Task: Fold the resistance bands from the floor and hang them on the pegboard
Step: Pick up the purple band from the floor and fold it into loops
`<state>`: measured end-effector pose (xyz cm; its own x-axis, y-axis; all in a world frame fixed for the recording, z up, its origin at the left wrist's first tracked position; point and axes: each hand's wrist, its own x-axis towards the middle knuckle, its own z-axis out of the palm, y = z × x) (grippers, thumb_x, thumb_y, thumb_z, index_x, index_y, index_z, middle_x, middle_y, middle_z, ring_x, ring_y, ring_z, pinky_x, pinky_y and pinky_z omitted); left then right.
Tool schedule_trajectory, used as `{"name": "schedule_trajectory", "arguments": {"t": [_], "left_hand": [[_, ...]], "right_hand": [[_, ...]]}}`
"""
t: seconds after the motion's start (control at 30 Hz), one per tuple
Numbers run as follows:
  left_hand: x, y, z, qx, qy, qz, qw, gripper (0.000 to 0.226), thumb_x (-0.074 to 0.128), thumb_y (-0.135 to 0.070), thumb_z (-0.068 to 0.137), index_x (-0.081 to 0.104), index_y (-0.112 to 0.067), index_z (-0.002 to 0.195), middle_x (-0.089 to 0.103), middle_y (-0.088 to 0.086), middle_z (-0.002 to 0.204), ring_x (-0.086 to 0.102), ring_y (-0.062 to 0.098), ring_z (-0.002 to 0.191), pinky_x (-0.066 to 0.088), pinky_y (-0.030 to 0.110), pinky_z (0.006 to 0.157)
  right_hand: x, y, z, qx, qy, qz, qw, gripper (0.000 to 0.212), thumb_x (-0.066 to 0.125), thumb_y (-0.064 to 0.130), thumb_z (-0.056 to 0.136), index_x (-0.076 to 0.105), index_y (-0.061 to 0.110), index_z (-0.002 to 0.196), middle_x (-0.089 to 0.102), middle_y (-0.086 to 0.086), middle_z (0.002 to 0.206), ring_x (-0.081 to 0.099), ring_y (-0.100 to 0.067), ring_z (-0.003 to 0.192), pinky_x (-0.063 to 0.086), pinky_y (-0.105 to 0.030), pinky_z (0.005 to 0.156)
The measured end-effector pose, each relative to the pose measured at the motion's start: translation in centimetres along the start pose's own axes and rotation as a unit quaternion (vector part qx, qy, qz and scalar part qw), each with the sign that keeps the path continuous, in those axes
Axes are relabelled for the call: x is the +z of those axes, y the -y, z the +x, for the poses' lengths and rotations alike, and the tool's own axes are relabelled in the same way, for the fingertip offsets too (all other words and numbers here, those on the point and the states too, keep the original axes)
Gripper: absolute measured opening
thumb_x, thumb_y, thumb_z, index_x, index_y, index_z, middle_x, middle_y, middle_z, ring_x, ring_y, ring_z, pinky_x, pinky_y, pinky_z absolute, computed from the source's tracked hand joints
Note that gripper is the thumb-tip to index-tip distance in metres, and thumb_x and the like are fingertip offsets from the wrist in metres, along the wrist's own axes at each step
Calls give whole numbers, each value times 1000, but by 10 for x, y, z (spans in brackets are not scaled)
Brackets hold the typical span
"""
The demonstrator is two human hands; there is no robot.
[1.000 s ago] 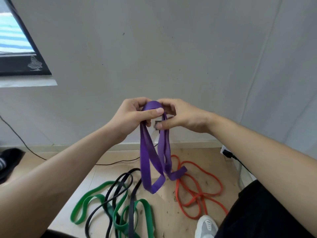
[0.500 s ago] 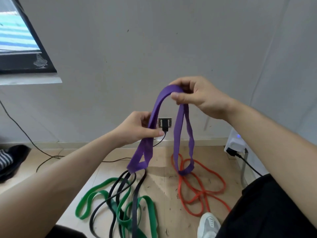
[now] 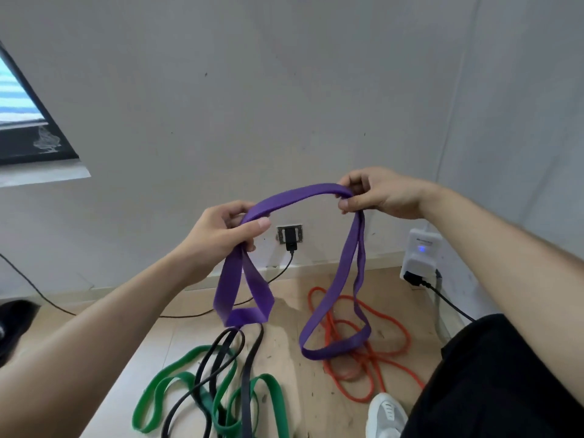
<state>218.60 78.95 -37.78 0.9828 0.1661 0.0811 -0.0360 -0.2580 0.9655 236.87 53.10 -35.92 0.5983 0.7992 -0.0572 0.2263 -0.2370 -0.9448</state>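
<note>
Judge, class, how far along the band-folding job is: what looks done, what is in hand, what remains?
Done: nothing shows as hung; no pegboard is in view. In hand: the purple band is stretched between the left hand and right hand, a loop hanging below each. Left: the green band, black band and orange band lie unfolded on the floor.

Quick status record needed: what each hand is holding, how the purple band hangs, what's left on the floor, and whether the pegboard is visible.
left hand: pinching the purple band at one fold
right hand: pinching the same band at the other fold, higher up
purple band shape: arch between the hands, one loop hanging under each hand, both clear of the floor
on the floor: green band, black band, orange band
green and black: tangled together
orange: separate, to the right
pegboard: not in view
</note>
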Motion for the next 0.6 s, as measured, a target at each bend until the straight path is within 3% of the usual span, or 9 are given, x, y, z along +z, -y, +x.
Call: {"name": "schedule_trajectory", "arguments": {"t": [0.13,0.23,0.37,0.5,0.6], "left_hand": [[1,-9,1,16,-1,-39,999,39,76,-50,74,77,-17,96,51,3,62,49,14,53,43,42,77],[9,-14,1,22,3,-58,998,40,76,-49,75,76,-14,95,48,4,62,50,15,54,42,42,76],[19,-17,0,26,15,-42,999,31,74,-38,84,72,-8,93,56,1,65,52,15,58,42,40,72],[21,-17,-1,32,15,-27,999,30,70,-37,85,70,-8,93,61,2,69,54,14,60,46,23,63],[14,-16,-3,26,9,4,1000,31,76,-41,78,70,-11,85,62,-3,65,57,11,60,48,17,62]], "right_hand": [[10,-11,3,58,66,-115,989,21,76,1,82,64,3,99,67,-11,88,63,-15,81,50,-24,75],[33,-4,5,72,109,-175,976,25,77,5,82,65,1,103,70,-20,107,69,-22,92,50,-24,80],[72,20,6,-2,122,-108,987,38,78,11,83,64,8,118,68,-13,117,66,-21,110,54,-32,95],[97,38,4,-69,82,-36,994,26,71,5,89,64,1,114,72,-14,102,67,-15,91,54,-34,87],[97,44,2,-65,74,-72,993,28,74,14,87,64,-1,109,67,-27,96,66,-25,84,52,-57,91]]}}
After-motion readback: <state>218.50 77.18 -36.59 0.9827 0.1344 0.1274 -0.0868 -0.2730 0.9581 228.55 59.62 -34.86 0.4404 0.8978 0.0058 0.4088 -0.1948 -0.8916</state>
